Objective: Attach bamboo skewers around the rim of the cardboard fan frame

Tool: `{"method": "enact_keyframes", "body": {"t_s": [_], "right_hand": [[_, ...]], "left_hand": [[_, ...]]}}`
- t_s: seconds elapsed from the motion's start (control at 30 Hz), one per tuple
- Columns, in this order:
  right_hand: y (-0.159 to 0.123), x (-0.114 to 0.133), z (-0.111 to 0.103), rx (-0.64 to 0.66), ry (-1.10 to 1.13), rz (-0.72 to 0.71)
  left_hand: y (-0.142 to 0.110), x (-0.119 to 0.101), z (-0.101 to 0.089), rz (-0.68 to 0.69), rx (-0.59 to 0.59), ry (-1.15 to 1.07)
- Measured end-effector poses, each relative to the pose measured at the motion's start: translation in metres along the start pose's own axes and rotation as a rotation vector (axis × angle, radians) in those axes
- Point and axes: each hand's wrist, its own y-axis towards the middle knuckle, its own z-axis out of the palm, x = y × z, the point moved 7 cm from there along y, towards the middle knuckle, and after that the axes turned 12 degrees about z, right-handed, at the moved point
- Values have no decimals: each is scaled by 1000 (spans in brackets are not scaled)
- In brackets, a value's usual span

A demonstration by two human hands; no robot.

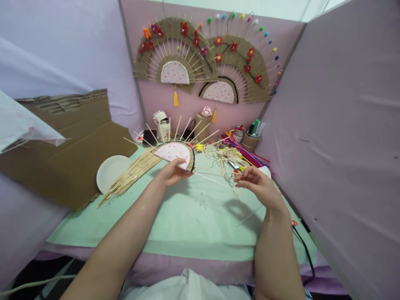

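Note:
My left hand (175, 173) grips the lower right corner of a half-round fan base (171, 152), with the thumb on its pink-dotted white face. The base has a brown cardboard back and a black rim along its curve. Several thin wooden sticks (199, 135) fan out from that rim, some pointing away from me and some to the right. At the right, my right hand (254, 183) has its fingers curled and pinched at the far end of a thin stick (217, 170) that reaches from the base. Its fingertips are partly hidden.
A bundle of sticks (131, 175) lies left beside a white paper plate (111, 171) and large cardboard (62, 146). Scissors (233, 165), tangled raffia (218, 156) and coloured pipe cleaners (242, 150) lie back right, near pen cups (251, 141). Two decorated fans (171, 37) hang behind.

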Motion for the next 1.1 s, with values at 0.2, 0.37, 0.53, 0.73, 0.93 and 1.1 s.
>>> {"method": "enact_keyframes", "body": {"t_s": [0.2, 0.37, 0.53, 0.73, 0.93, 1.1], "right_hand": [[5, 2, -7, -188, 7, -120], [6, 5, -14, -306, -57, -210], [8, 1, -20, -322, -33, -149], [28, -19, -16, -324, -24, -76], [58, -30, 5, -429, -74, -111], [78, -34, 26, -419, -99, -95]], "left_hand": [[4, -2, -11, 63, -153, -7], [1, 2, -8, 11, -93, 57], [-5, 7, 1, -70, -14, -12], [-19, 22, 18, -196, 68, -70], [-37, 44, 44, -330, 236, -30], [-45, 54, 54, -345, 341, -4]]}}
